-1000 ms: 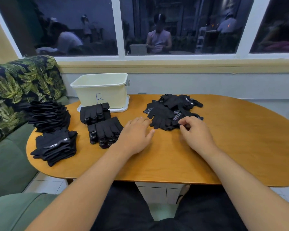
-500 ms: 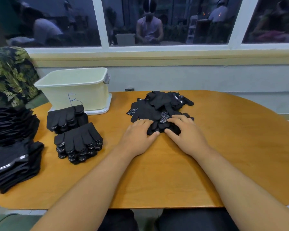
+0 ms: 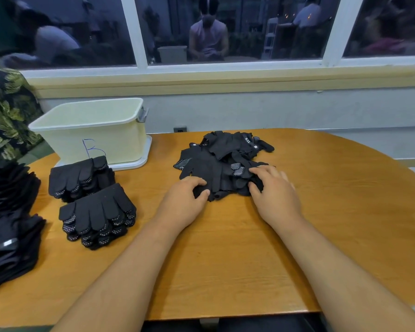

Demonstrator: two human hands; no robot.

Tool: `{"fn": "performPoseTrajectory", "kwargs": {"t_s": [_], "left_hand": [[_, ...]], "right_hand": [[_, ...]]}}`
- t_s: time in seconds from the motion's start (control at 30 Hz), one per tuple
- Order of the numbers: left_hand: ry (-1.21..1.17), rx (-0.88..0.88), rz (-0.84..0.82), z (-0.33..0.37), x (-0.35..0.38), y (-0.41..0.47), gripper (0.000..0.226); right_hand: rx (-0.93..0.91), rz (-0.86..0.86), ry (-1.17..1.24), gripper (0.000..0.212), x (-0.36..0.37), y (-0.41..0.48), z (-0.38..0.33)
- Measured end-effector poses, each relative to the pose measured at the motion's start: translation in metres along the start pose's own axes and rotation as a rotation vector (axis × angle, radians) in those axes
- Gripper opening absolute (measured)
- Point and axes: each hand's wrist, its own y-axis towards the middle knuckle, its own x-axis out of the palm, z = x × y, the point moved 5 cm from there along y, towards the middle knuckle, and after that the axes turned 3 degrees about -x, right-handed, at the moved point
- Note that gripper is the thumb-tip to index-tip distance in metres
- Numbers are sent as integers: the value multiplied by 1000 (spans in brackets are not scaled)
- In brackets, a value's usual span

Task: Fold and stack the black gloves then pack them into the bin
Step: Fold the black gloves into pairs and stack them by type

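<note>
A loose pile (image 3: 216, 161) of black knitted gloves, soft and crumpled, with white grip dots on some palms and fingertips, is seen at the centre of the frame. It lies on a rounded wooden table (image 3: 333, 224) with a smooth orange-brown grain.

The near edge of the pile is held by both hands. The left hand (image 3: 185, 204) is curled, its fingers and thumb closed on the fabric at the pile's lower left. The right hand (image 3: 273, 192) is laid on the lower right, fingers bent over the gloves and the thumb drawn in against the fabric.

One pale rectangular plastic bin (image 3: 94, 130), marked with a blue letter B, is seen at the upper left, set on a white tray (image 3: 139, 161). Below it two folded stacks are counted: the upper stack (image 3: 77, 176) just beside the tray, and the lower stack (image 3: 96, 212) nearer the bottom. Two taller stacks (image 3: 7, 188) are seen at the left edge, partly cut off. The gloves in the loose pile cannot be counted.
</note>
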Motion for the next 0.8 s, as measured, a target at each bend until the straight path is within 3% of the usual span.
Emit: {"fn": "performPoseTrajectory", "kwargs": {"t_s": [0.33, 0.43, 0.7, 0.8], "left_hand": [[222, 58, 43, 14, 1, 0, 19], [335, 62, 92, 15, 2, 0, 30], [282, 99, 94, 17, -6, -9, 27], [251, 111, 72, 16, -6, -13, 28]], "right_hand": [[-112, 64, -17, 42, -5, -9, -14], [-230, 85, -44, 41, -7, -15, -25], [-422, 88, -43, 29, -4, -18, -49], [-511, 72, -150, 25, 0, -3, -65]]}}
